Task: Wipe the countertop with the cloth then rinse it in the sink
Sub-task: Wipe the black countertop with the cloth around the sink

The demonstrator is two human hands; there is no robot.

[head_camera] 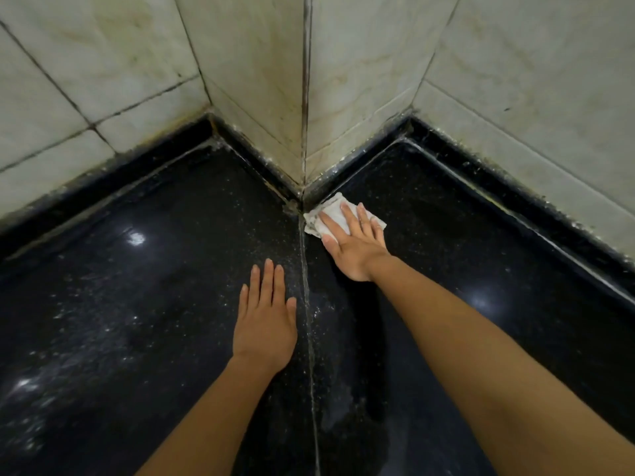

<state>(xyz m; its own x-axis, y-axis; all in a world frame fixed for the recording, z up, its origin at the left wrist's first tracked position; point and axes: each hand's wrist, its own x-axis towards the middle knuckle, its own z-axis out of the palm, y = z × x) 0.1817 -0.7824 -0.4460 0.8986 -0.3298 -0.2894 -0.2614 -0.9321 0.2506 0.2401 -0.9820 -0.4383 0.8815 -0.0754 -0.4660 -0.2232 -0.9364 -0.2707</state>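
A glossy black speckled countertop [137, 321] fills the lower view. A small white cloth [330, 209] lies flat on it, right at the foot of the protruding tiled wall corner. My right hand [354, 245] lies flat on the cloth, fingers spread and pressing it against the counter. My left hand [264, 321] rests palm down on the bare counter, nearer to me and left of the seam, holding nothing. No sink is in view.
Pale tiled walls [103, 80] rise behind the counter, and an outward corner [304, 132] juts toward me. A raised black rim [515, 187] runs along the wall's foot. A grout seam [309, 321] splits the counter lengthwise. Wet streaks show near the seam.
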